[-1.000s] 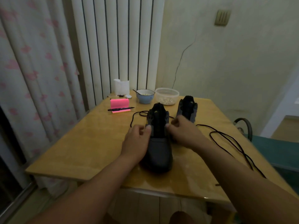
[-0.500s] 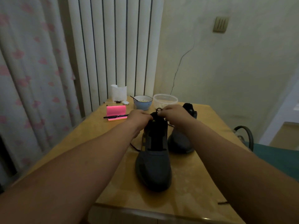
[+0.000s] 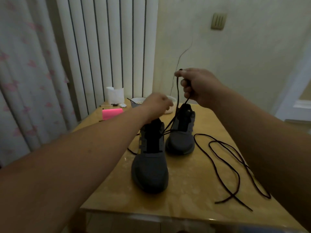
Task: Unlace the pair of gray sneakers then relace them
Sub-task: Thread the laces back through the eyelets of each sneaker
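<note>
Shows the right hand lifted well above the surface, thumb and fingers pinching a black lace that runs taut down to the right-side eyelets of the near sneaker. Finds the left hand at that sneaker's collar with fingers curled; cannot tell whether it grips the tongue, the collar or nothing. Places the near sneaker toe-forward at the middle of the surface, with the far sneaker just beside and beyond it to the right, apparently without a lace. Puts a loose lace in wide loops on the right of the surface, apart from both sneakers. Leaves a pink notepad and a bowl at the far left. Reads, on this evidence, as the unlacing of the second sneaker; cannot tell how many crossings remain against the dark tongue. Calls for a firm brace at the collar so the sneaker neither lifts nor slides, and for a pull in line with each eyelet rather than across it, one side at a time. Warns against a hard yank, likely to snag the lace tip or tip the sneaker into its neighbour. Better to lay the freed lace apart from the one already on the surface, to avoid a tangle.
</note>
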Available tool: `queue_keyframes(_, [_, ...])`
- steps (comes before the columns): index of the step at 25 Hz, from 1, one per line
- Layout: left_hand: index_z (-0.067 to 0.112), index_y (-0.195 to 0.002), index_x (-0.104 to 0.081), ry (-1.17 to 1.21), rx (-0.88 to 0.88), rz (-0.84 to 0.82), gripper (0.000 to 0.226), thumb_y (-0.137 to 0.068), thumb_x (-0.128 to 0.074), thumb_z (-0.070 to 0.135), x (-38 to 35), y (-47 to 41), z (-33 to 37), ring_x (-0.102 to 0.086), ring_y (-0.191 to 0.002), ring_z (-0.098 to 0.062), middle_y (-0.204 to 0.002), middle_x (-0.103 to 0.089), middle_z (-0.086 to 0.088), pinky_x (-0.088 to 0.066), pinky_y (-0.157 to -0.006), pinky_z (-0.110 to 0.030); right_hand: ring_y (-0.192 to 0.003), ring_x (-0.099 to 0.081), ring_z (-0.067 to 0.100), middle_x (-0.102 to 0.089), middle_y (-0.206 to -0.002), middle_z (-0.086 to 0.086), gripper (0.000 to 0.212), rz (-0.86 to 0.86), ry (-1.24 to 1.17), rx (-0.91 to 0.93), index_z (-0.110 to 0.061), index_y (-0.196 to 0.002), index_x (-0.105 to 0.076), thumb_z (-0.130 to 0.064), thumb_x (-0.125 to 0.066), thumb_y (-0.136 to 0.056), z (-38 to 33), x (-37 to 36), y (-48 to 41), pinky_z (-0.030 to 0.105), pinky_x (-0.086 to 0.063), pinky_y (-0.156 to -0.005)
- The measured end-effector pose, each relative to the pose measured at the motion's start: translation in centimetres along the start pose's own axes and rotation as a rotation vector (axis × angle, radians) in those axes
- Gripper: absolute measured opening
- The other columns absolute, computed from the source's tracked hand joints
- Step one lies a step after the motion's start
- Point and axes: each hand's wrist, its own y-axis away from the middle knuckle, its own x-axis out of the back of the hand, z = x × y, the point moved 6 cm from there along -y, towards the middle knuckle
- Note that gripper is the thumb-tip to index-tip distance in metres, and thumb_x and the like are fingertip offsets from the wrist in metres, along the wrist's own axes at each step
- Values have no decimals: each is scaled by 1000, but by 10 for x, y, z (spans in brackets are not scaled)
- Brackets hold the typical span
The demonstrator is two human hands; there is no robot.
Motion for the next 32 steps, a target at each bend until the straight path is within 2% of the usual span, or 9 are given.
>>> queue_keyframes(4, [13,-106,-74,760,49,-143,67,-107,-27,61,10,10,38,-66,-104,-24,-96,-78,-5,-46,-95,-43,-57,-45,12,-55,-74,3,24,-50,296,91,-10,-109,-72,-25,-54,-107,-11,-8,17,28,-37,-52])
queue_keyframes(7, [17,-98,-66,873,-69,-88,37,-109,-44,45,41,22,73,-68,-92,-19,-87,-68,-1,-52,-90,-38,-54,-38,11,-48,-68,1,25,-125,244,98,-7,-104,-70,-26,-54,-108,-13,-12,26,27,-32,-50])
queue_keyframes(10, [14,-88,-57,1068,-57,122,24,-108,-46,20,81,31,83,-56,-60,-18,-67,-48,0,-55,-76,-35,-54,-39,11,-48,-67,0,29,-119,326,108,-7,-105,-73,-28,-53,-108,0,-10,36,26,-35,-51])
queue_keyframes(13, [14,-87,-56,1045,-5,316,23,-106,-43,12,112,43,60,-35,-47,-12,-59,-38,4,-43,-59,-28,-56,-42,12,-50,-67,0,28,-133,415,105,-11,-101,-75,-29,-54,-108,30,0,51,26,-35,-50])
queue_keyframes(17, [11,-101,-59,965,150,443,18,-108,-43,15,111,76,-7,-30,-44,-8,-52,-38,7,-38,-55,-24,-62,-48,16,-54,-72,3,25,-229,603,13,-15,-96,-74,-33,-59,-105,97,18,89,30,-40,-56])
queue_keyframes(20, [13,-112,-58,953,212,519,17,-107,-41,11,121,92,-48,-27,-39,-8,-46,-36,7,-29,-42,-21,-74,-57,22,-62,-80,9,29,-254,457,-78,-10,-94,-72,-38,-69,-98,137,33,115,39,-51,-74])
queue_keyframes(23, [15,-128,-56,818,215,631,34,-109,-28,9,150,108,-60,-26,-42,-7,-42,-38,8,-21,-36,-18,-85,-65,29,-69,-88,15,27,-125,347,23,-7,-97,-72,-34,-74,-94,132,34,115,42,-52,-84])
queue_keyframes(27, [7,-130,-59,750,230,739,37,-105,-31,6,167,116,-75,-30,-41,-6,-63,-54,2,-25,-38,-18,-56,-38,19,-38,-61,2,34,-259,-36,-31,-3,-98,-65,-37,-65,-95,112,9,118,33,-38,-60])
queue_keyframes(32, [16,-106,-59,664,252,668,19,-104,-40,13,153,111,-87,-29,-43,-8,-73,-48,3,-22,-35,-20,-52,-27,13,-26,-62,-2,37,-482,-231,-141,-7,-109,-69,-40,-51,-106,97,-23,118,29,-29,-54])
